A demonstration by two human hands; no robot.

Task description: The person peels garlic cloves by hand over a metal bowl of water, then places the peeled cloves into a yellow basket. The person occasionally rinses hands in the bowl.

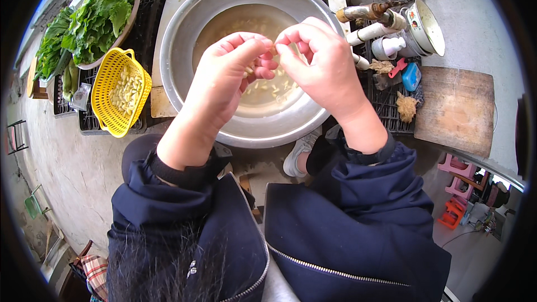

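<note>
A wide metal basin (239, 129) sits before me, holding cloudy water with several pale cloves, apparently garlic (275, 90), in it. Above the water my left hand (228, 63) curls its fingers around a few pale cloves (249, 70). My right hand (321, 63) meets it fingertip to fingertip. Between the two sets of fingertips is a small brownish piece (273, 50), perhaps a clove or its skin; the fingers mostly hide it. On the left, a yellow plastic basket (100, 92) holds many pale cloves (127, 88).
Leafy greens (100, 12) fill a bowl beyond the basket. At the right, pipes with a tap (365, 11) reach towards the basin rim. Behind them are an enamel bowl (434, 29), a blue plastic box (412, 76), scrubbing fibre (407, 107) and a wooden board (455, 109).
</note>
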